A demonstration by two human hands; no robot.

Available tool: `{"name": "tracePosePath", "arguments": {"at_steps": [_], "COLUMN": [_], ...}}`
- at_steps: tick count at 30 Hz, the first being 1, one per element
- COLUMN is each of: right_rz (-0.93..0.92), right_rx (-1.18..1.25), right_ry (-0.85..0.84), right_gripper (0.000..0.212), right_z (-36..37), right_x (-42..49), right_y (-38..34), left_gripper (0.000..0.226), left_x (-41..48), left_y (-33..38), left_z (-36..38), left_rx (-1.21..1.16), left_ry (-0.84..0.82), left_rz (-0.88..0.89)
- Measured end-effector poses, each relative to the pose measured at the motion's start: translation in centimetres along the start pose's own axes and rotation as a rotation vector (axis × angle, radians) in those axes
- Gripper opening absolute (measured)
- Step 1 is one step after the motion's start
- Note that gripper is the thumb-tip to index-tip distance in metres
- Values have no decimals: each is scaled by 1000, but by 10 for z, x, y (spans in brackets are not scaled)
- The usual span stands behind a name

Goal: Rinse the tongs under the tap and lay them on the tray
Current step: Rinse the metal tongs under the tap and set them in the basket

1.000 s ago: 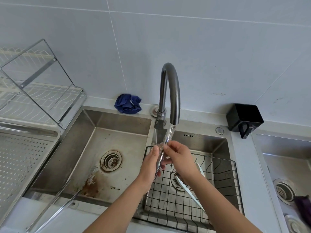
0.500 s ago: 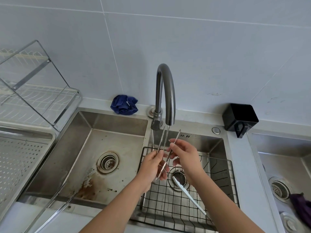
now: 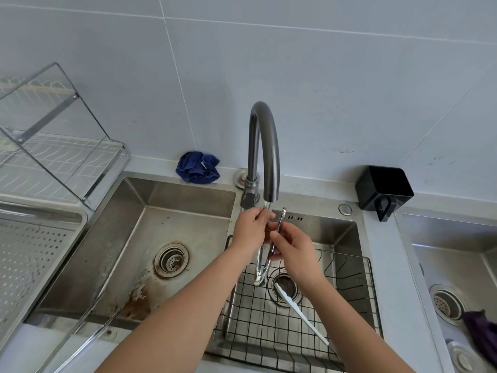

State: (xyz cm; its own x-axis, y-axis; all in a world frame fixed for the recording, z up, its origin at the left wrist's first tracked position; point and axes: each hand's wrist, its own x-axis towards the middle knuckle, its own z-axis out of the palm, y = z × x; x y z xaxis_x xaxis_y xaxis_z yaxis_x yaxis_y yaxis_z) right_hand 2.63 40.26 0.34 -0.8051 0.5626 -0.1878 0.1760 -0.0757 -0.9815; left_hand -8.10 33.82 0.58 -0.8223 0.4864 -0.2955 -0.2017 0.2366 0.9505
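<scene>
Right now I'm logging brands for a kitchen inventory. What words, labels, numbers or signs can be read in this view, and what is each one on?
No text can be read anywhere in this view.
The small pale tag on the blue cloth is too small to read.
The dark marks on the back wall of the sink look like slots, not letters.
No marking shows on the tap, tongs or black holder.

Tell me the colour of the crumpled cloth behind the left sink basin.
Dark blue. The head view, the only one, shows the cloth best.
</scene>
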Motion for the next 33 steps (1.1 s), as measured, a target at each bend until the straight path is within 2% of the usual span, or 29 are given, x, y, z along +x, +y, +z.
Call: {"name": "tracePosePath", "arguments": {"at_steps": [6, 10, 12, 17, 20, 23, 24, 28, 31, 33], "right_rz": [-22, -29, -8, 66, 158, 216, 224, 202, 213, 237], "right_rx": [-50, -74, -37, 89, 170, 178, 171, 118, 126, 99], "right_ry": [116, 139, 153, 180, 142, 59, 39, 0, 74, 130], "right_gripper": [23, 16, 15, 16, 18, 21, 22, 22, 30, 34], "right_z": [-6, -10, -10, -5, -2, 7, 10, 21, 24, 24], "right_x": [7, 8, 8, 16, 20, 21, 21, 24, 31, 38], "right_y": [2, 5, 6, 1, 0, 3, 3, 4, -1, -5], "left_gripper": [16, 32, 31, 8, 10, 36, 38, 4, 7, 20], "left_x": [0, -13, -20, -37, -43, -49, -52, -65, -73, -77], "left_y": [-6, -16, -24, -45, -48, -49, -50, -58, -69, -74], "left_z": [-7, -19, -25, -34, -44, -51, -52, -55, -59, -61], "left_rx": [-156, -263, -260, -248, -312, -264, -231, -20, 93, 150], "left_ry": [-94, -191, -236, -385, -447, -439, -417, -252, -182, -167], "left_rz": [-63, -104, -145, -319, -312, -316, -311, -181, -104, -50]}}
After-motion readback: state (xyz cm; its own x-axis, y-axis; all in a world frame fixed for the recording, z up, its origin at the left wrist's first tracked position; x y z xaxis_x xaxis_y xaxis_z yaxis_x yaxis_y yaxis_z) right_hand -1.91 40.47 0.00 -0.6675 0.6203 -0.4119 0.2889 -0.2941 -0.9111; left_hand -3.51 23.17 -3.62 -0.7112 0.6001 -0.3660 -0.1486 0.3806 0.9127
